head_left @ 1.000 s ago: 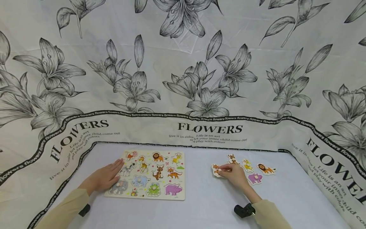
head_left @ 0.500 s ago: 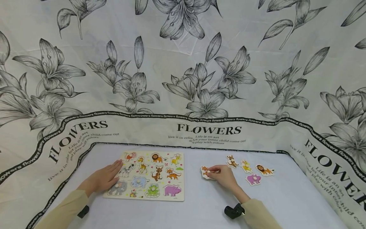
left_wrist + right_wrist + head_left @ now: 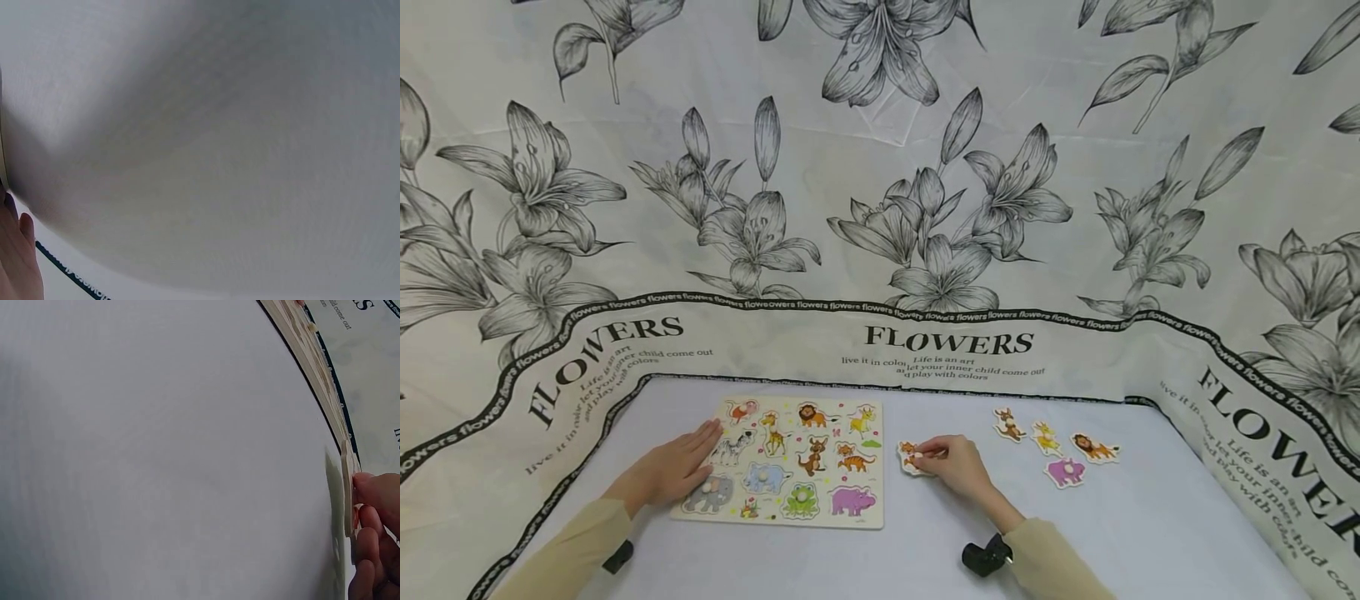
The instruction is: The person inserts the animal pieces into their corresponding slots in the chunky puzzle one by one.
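Observation:
A wooden animal puzzle board lies at the left of the table in the head view. My left hand rests on its left edge, fingers straight. My right hand pinches a tiger puzzle piece just right of the board. In the right wrist view the tiger piece shows edge-on above its shadow, clear of the table. A grey elephant piece, a blue animal piece and a frog piece sit in the board with knobs showing. A printed tiger marks the board's right side.
Right of my right hand lie loose pieces: a kangaroo, a yellow deer-like animal, a lion and a purple hippo. White cloth covers the table. A flower-printed curtain hangs behind and at both sides.
My right hand has carried the tiger piece leftward from beside the loose pieces to near the board's right edge. The left hand has stayed on the board.

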